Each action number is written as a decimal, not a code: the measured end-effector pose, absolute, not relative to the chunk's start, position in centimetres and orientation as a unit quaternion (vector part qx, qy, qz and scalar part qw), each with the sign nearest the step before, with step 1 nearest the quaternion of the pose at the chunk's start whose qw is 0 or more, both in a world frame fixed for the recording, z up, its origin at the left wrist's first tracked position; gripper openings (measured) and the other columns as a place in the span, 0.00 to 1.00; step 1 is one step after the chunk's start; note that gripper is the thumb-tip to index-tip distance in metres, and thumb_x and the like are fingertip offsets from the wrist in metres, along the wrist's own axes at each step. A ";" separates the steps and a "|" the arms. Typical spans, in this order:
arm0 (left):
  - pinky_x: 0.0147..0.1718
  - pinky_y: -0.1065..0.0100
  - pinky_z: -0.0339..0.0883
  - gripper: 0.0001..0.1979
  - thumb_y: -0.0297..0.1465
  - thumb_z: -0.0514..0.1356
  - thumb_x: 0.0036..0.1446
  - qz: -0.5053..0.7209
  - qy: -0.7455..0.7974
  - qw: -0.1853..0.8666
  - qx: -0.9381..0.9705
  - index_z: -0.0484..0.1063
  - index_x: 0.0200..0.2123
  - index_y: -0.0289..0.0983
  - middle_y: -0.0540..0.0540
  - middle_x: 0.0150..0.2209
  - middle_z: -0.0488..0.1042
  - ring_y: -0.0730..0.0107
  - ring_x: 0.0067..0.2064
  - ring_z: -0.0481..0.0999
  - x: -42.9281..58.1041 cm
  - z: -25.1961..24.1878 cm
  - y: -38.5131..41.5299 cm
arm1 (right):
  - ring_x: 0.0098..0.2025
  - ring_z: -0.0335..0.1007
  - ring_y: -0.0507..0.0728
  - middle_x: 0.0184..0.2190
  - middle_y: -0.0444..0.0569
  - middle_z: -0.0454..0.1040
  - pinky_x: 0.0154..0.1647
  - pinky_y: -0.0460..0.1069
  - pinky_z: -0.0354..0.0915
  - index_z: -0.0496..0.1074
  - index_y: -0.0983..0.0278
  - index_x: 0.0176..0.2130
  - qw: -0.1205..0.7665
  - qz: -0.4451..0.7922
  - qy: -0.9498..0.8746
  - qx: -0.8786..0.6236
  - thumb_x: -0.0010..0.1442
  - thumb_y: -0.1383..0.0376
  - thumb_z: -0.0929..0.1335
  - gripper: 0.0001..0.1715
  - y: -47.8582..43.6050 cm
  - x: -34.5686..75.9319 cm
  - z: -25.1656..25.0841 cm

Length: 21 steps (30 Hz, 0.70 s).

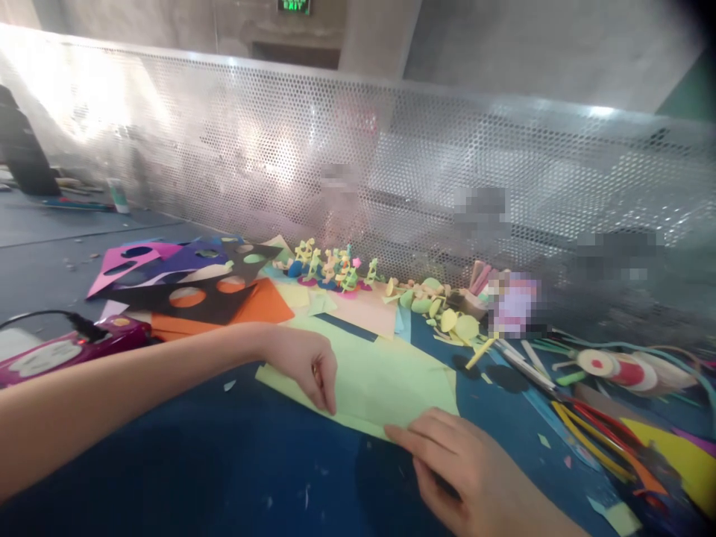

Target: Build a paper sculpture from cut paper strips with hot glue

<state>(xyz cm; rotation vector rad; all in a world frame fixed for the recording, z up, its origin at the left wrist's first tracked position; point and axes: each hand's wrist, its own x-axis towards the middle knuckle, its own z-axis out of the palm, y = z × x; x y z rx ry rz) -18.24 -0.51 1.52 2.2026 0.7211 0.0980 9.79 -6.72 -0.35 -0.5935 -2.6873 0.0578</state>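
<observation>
A sheet of light green paper (pixel 385 373) lies on the dark blue table, a narrow strip along its near edge looking folded over. My left hand (pixel 305 365) reaches in from the left, fingers bent and closed, the tips pressing on that near edge. Toward the right end of the same edge, my right hand (pixel 459 455) has its fingers held together and curled, with one fingertip on the paper. What its thumb touches is hidden.
Cut orange paper (pixel 274 298) and black paper (pixel 209 298) lie behind my left arm, near a magenta device (pixel 117 332). Small paper figures (pixel 330 265) stand at the back. Scissors (pixel 593 440) and a thread spool (pixel 615 369) lie right. A perforated metal panel (pixel 313 149) runs behind.
</observation>
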 end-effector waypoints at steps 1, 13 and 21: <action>0.28 0.77 0.60 0.11 0.31 0.64 0.46 0.035 0.290 0.394 0.872 0.78 0.36 0.43 0.50 0.29 0.78 0.74 0.29 0.72 -18.2 1.6 -0.6 | 0.36 0.68 0.55 0.34 0.53 0.73 0.37 0.49 0.65 0.67 0.64 0.50 0.180 0.041 -0.961 -0.207 0.57 0.73 0.59 0.22 -6.7 9.5 -0.4; 0.30 0.79 0.62 0.12 0.28 0.60 0.51 0.094 0.324 0.279 0.899 0.77 0.39 0.43 0.49 0.32 0.73 0.76 0.30 0.71 -18.4 1.2 -3.9 | 0.36 0.65 0.55 0.34 0.52 0.72 0.36 0.50 0.63 0.66 0.63 0.51 0.155 0.109 -0.966 -0.176 0.58 0.73 0.59 0.23 -5.8 8.1 -1.1; 0.31 0.78 0.61 0.11 0.30 0.55 0.57 0.150 0.324 0.166 0.919 0.76 0.41 0.42 0.45 0.34 0.72 0.76 0.32 0.71 -19.8 -0.2 -5.4 | 0.34 0.66 0.55 0.33 0.51 0.73 0.34 0.49 0.63 0.68 0.62 0.49 0.179 0.078 -0.966 -0.170 0.53 0.76 0.60 0.26 -5.7 7.9 -1.5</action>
